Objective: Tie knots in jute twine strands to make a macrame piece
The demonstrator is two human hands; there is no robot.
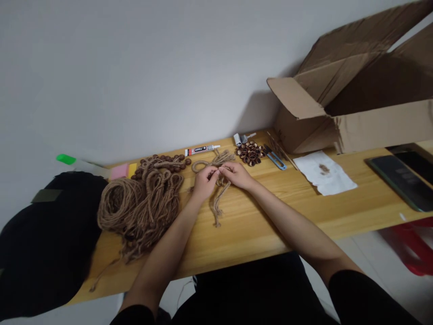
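My left hand (204, 181) and my right hand (238, 175) meet above the middle of the table, thumbs and fingertips pinched together on a piece of jute rope (215, 207). Its frayed, knotted ends hang toward me from under my fingers. Behind my hands lie a rope loop (195, 166) and a frayed tassel (225, 156). My fingers hide exactly where the strands are gripped. To the right of my right hand is a pile of brown, hollow nut-shell pieces (251, 153), with blue-handled thread snips (275, 159) beside it.
Left are a big heap of jute rope (154, 212), brown round beads (182, 163), sticky notes (119, 171) and a black bag (50, 243). A glue tube (199, 150) lies near the wall. Right are a cardboard box (382, 122), a stained tissue (333, 180) and a phone (402, 180).
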